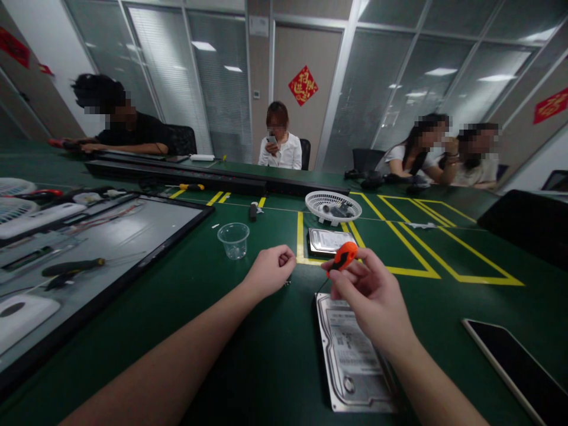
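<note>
My right hand [375,296] grips an orange and black screwdriver [344,257]. Its thin shaft slants down to the far left corner of a silver hard drive [350,355], which lies label side up on the green table. My left hand [270,271] rests on the table left of that drive, fingers curled closed; what they hold, if anything, is hidden. A few small screws [287,283] lie by its fingertips. Beyond my hands sits a second hard drive [327,239], partly covered by the screwdriver. A clear plastic cup [235,241] stands beyond my left forearm.
At the left lies a large panel [133,236] bearing a dark-handled screwdriver [73,267]. A white basket [333,204] with small parts stands farther back. A phone [510,361] lies at the right. Long black bars [199,177] cross the table, with several people seated beyond.
</note>
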A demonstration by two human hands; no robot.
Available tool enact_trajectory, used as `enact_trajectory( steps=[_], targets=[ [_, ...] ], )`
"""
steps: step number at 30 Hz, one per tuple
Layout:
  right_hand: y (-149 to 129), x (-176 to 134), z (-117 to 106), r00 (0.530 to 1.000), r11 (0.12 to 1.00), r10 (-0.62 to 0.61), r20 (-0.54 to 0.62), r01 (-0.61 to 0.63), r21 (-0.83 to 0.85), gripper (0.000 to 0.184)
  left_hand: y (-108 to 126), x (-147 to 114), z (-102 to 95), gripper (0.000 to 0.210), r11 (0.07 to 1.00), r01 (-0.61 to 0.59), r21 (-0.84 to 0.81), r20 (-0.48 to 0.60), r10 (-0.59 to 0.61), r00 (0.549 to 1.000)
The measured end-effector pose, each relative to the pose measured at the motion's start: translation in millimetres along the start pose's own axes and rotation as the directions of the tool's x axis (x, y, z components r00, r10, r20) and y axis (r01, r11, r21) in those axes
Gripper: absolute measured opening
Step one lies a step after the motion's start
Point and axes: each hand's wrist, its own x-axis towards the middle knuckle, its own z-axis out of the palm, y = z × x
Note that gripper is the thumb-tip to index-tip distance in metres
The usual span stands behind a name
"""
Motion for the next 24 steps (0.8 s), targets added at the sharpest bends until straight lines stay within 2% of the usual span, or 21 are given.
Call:
enact_trajectory(
  steps=[3,8,12,15,19,24],
  targets=[
    [-1.0,0.0,-0.5,1.0,0.999,-0.007,0.007,0.007,-0.032,0.021,0.6,-0.4,-0.7,0.017,1.0,0.006,0.001,0.002,-0.006,1.0],
    [-0.4,1.0,-0.6,0.999,0.996,0.011,-0.046,-0.015,-0.091,0.021,3.2,-1.2,-1.8,0.016,1.0,0.008,-0.007,0.011,-0.008,1.0],
    [-0.1,1.0,0.5,0.999,1.0,0.001,-0.052,-0.003,-0.03,0.027,4.0,-1.6,-2.1,0.017,1.0,0.011,-0.004,0.013,-0.011,1.0],
    [-2.1,0.5,0.9,0.999,1.0,-0.011,-0.039,0.011,-0.014,0.023,3.7,-1.5,-1.8,0.018,1.0,0.007,-0.011,0.012,-0.007,1.0],
    [-3.1,0.5,-0.5,1.0,0.997,-0.016,-0.008,0.015,-0.074,0.018,2.9,-1.7,-1.3,0.018,1.0,0.001,-0.007,0.014,-0.001,1.0],
    [0.6,0.7,-1.1,0.999,0.994,0.011,-0.045,-0.015,-0.105,0.019,2.2,-1.5,-1.3,0.017,1.0,-0.007,0.008,0.002,0.007,1.0]
  ],
)
